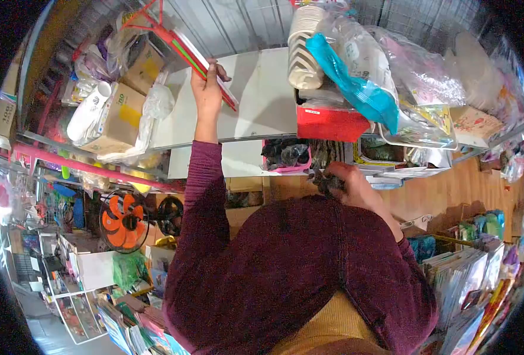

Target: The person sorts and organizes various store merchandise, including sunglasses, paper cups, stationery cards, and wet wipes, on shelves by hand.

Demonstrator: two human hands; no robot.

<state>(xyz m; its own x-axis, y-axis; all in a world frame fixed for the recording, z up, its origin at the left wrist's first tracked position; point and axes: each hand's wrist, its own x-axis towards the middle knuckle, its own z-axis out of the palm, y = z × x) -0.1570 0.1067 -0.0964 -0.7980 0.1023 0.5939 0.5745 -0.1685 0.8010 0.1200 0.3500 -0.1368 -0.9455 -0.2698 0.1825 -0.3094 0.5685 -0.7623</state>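
Note:
My left hand (207,89) is raised over the white shelf (262,92), fingers closed round a thin stack of flat red, green and white pieces (186,54). The stack slants, its lower end close over the shelf. Red strips (149,21) show at its upper end. Lower down, in front of the shelf edge, my right hand (355,188) grips a dark crumpled cloth (328,182). Just beyond that hand, a pink-edged bin (285,157) of black items sits on the level below.
Stacked paper cups (307,44), a red box (330,123) and a turquoise plastic pack (356,89) fill the shelf's right side. Cardboard boxes (120,115) and a white cup stack (89,112) stand left. An orange-bladed fan (124,220) is at lower left, book racks (457,278) lower right.

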